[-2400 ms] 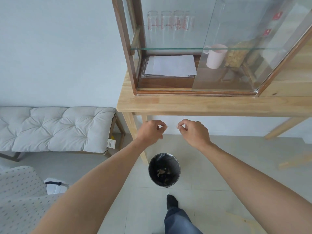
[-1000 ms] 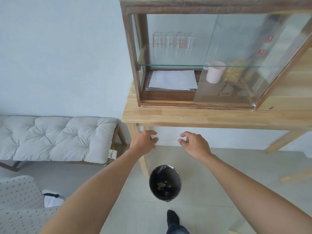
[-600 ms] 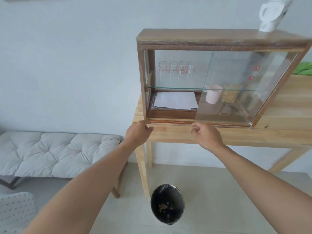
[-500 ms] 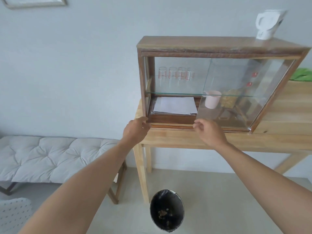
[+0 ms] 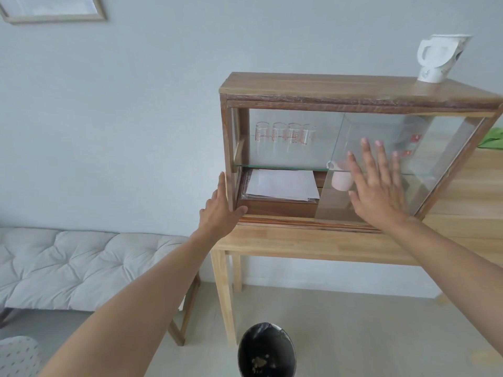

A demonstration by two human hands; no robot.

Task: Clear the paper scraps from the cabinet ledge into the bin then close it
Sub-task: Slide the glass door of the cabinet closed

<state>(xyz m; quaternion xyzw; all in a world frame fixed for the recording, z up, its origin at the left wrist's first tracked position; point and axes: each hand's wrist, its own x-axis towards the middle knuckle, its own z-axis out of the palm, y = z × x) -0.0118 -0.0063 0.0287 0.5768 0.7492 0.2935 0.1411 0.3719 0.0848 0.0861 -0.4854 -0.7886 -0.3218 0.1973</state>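
A wooden cabinet [image 5: 326,88] with sliding glass doors stands on a light wood table [image 5: 313,242]. Its left half is uncovered; the glass door [image 5: 424,137] sits over the right half. My right hand [image 5: 378,183] lies flat on that glass, fingers spread. My left hand [image 5: 221,210] grips the cabinet's lower left corner post. The ledge [image 5: 277,220] along the cabinet's front shows no scraps. A black bin [image 5: 266,351] on the floor below holds bits of paper.
Inside are several glasses [image 5: 285,133], a stack of white paper [image 5: 283,185] and a pink mug [image 5: 340,179]. A white kettle [image 5: 441,59] stands on top. A cushioned bench [image 5: 81,265] is at the left, and a green cloth [image 5: 492,138] at the far right.
Both hands rose from above the bin to the cabinet. My left hand took hold of the left corner post; my right hand opened flat against the glass door. The view tilted upward.
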